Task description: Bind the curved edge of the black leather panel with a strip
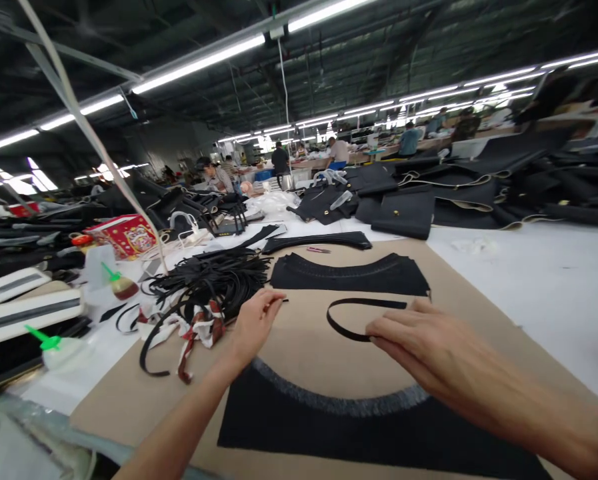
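My right hand (423, 340) pinches a narrow black strip (336, 325), which bends in a loop to the left of the fingers. My left hand (256, 323) is closed in a pinch. A tiny dark end shows at its fingertips, too small to name. Below both hands lies a black curved panel (329, 427) with a grey, rough-looking band (359, 405) along its inner curve. Beyond the hands is a stack of black curved pieces (349, 273). A heap of black strips (213, 273) lies beside my left hand.
Brown board (299, 373) covers the near table. At left are a stained rag (203, 327), green-capped bottles (59, 347) and a red box (129, 237). A small red tool (319, 250) lies behind the stack. Black bag parts (403, 207) pile up farther back; several people work beyond.
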Motion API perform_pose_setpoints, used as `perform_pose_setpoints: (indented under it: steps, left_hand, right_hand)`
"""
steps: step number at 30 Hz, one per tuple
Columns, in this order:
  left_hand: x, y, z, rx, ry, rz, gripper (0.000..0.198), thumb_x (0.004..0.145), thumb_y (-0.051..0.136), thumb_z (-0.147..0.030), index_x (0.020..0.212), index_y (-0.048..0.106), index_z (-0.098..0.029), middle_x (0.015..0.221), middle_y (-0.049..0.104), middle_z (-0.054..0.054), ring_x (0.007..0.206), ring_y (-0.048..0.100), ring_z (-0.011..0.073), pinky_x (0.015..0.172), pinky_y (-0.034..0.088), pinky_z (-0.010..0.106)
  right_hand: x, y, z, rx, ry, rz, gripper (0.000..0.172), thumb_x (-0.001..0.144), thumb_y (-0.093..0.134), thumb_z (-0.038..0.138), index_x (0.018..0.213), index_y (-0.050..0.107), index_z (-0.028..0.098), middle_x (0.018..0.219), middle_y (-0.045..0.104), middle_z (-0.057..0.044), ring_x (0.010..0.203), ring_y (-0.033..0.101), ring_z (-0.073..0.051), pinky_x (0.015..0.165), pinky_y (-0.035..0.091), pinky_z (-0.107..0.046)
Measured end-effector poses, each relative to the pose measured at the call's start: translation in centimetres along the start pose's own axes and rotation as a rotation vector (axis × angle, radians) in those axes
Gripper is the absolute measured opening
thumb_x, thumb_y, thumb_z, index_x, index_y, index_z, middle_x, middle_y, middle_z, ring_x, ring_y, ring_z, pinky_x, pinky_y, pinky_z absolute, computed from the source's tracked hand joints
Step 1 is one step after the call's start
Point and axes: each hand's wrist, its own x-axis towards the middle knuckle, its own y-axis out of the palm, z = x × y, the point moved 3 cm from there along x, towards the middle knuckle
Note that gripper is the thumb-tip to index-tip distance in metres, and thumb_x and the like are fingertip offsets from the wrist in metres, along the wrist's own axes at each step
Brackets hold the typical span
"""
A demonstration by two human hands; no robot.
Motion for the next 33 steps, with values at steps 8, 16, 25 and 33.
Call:
perform_pose_setpoints:
  steps: [8,16,25,33]
  left_hand:
    - [-4.0,0.9,-12.1,-0.301,0.290,0.353,0.027,0.092,0.051,-0.021,0.114,0.065,-0.028,0.088,0.070,-0.005,0.086,0.062,0.0124,0.091,0.041,0.022]
    - [-6.7,2.1,-9.4,-0.221,-0.098,0.506,0.020,0.086,0.055,-0.029,0.072,0.068,-0.023,0.062,0.061,-0.007,0.061,0.054,0.0105,0.056,0.033,0.020]
    - [-9.7,4.4,-7.2,-0.108,-0.260,0.585,0.015,0.078,0.056,-0.023,0.066,0.065,-0.023,0.062,0.062,-0.006,0.063,0.056,0.0120,0.059,0.031,0.022]
    - [-9.1,5.6,-6.6,-0.018,-0.292,0.548,0.011,0.079,0.057,-0.023,0.072,0.066,-0.026,0.068,0.067,-0.005,0.069,0.060,0.0155,0.062,0.032,0.025]
  right_hand:
    - [-0.7,-0.6,0.8,0.198,0.011,0.180,0.018,0.098,0.043,0.014,0.090,0.056,0.023,0.081,0.063,0.003,0.072,0.057,-0.015,0.073,0.032,-0.030]
    - [-5.5,0.5,-1.2,0.403,0.406,0.412,0.024,0.098,0.047,0.027,0.077,0.059,0.024,0.068,0.060,0.005,0.062,0.055,-0.013,0.056,0.031,-0.024]
    - [-7.8,4.3,-0.8,0.590,0.435,0.523,0.024,0.094,0.049,0.022,0.070,0.054,0.021,0.072,0.060,0.004,0.067,0.056,-0.014,0.056,0.034,-0.023]
    - [-6.9,5.2,0.0,0.487,0.400,0.550,0.022,0.094,0.049,0.019,0.077,0.060,0.025,0.071,0.062,0.005,0.068,0.059,-0.016,0.058,0.034,-0.025]
